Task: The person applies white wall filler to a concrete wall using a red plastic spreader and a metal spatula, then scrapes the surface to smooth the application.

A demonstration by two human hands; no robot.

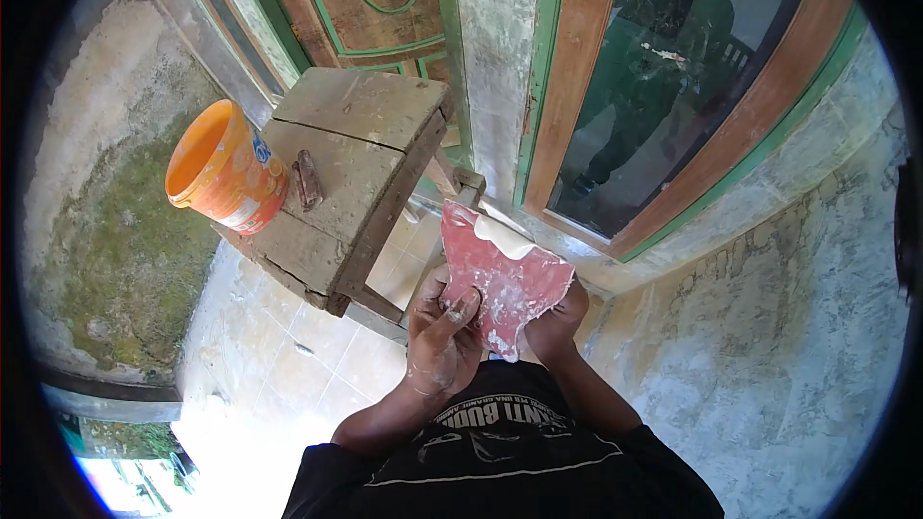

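In front of my chest is a thin, bent red sheet [500,293], possibly plastic, with uneven edges and white smears across its face. A thick, smooth strip of white paste [502,237] lies along its far edge. My left hand [444,332] is closed on the sheet's near left side, thumb on top and the other fingers partly hidden; whitish residue coats the skin. At the right edge, my right hand [560,325] grips the same sheet from behind and below, with most of its fingers out of sight.
Left of my hands stands a worn wooden table [370,163]. On it are an orange bucket [231,168], smeared with white, and a small brown object [308,181]. Ahead are a green-trimmed wooden door [385,0] and a glass window [663,86]; a patchy plastered wall [760,346] rises at right.
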